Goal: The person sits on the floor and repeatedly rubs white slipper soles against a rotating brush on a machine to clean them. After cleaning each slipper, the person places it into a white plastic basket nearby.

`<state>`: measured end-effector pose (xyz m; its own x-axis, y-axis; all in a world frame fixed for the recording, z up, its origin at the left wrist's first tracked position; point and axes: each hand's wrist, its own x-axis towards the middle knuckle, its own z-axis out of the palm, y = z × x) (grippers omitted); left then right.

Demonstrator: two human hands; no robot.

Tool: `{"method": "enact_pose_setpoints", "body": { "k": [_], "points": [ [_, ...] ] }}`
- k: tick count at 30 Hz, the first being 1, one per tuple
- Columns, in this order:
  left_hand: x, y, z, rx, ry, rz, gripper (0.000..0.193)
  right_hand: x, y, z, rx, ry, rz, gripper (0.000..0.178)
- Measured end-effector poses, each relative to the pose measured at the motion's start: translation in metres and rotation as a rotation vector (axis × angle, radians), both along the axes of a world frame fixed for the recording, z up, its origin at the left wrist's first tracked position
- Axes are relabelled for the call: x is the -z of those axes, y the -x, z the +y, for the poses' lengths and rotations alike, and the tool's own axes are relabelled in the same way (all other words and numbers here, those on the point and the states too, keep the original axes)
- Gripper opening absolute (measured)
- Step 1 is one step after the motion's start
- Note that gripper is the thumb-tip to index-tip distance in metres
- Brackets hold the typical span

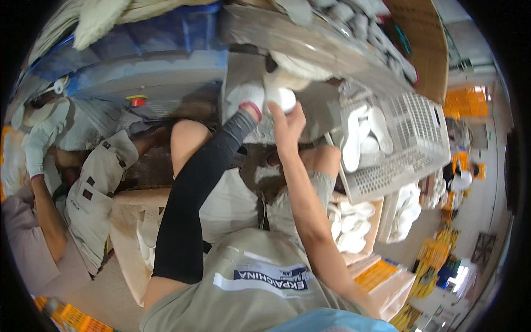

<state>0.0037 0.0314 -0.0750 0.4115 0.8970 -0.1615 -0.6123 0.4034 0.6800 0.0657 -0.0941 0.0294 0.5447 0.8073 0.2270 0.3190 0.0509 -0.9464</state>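
Observation:
In front of a pale fuzzy wheel (pixel 298 72), my two hands are close together. My right hand (pixel 289 124) is bare, its thumb and fingers closed on a smooth white rounded piece (pixel 283 100), which looks like the end of a shoe sole. The piece sits right at the wheel's near side; whether they touch I cannot tell. Just left of it is my left hand (pixel 246 97), in a white glove with a red cuff. Its fingers are blurred and blend with the white piece. To the right, several white shoe soles (pixel 352 145) lie in a light grey perforated basket (pixel 406 178).
More white soles (pixel 351 229) fill a lined box beside my right leg. At left sits a co-worker (pixel 41 232) with a gloved hand, near a red button (pixel 138 102). A blue bin (pixel 166 27) and a cardboard box (pixel 423 44) stand above the work spot.

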Motion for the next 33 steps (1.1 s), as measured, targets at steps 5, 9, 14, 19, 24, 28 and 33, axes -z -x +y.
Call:
{"method": "enact_pose_setpoints", "body": {
  "k": [5,9,14,19,24,28,33],
  "points": [
    [-0.039,0.005,-0.065,0.106,0.152,-0.192,0.036,-0.056,0.008,-0.068,0.016,0.155,-0.201,0.038],
    [-0.024,-0.018,-0.088,0.346,0.224,-0.943,0.043,-0.044,-0.013,-0.081,-0.15,0.116,-0.654,0.041],
    [0.016,-0.051,-0.017,-0.155,0.172,-0.198,0.036,0.009,-0.049,-0.01,-0.181,0.069,-0.629,0.041],
    [0.037,-0.072,-0.025,-0.229,0.041,-0.343,0.039,0.006,-0.045,0.025,-0.061,0.168,-0.691,0.038],
    [0.036,-0.069,-0.018,-0.23,0.065,-0.273,0.044,-0.037,-0.026,-0.012,-0.311,0.221,-0.353,0.061],
    [0.013,-0.05,0.007,-0.148,0.042,-0.243,0.05,-0.076,-0.015,-0.019,-0.352,0.508,-0.725,0.058],
    [-0.021,-0.032,-0.069,0.086,0.409,-0.515,0.057,-0.098,-0.01,-0.073,-0.275,0.425,-0.846,0.036]
  ]
}}
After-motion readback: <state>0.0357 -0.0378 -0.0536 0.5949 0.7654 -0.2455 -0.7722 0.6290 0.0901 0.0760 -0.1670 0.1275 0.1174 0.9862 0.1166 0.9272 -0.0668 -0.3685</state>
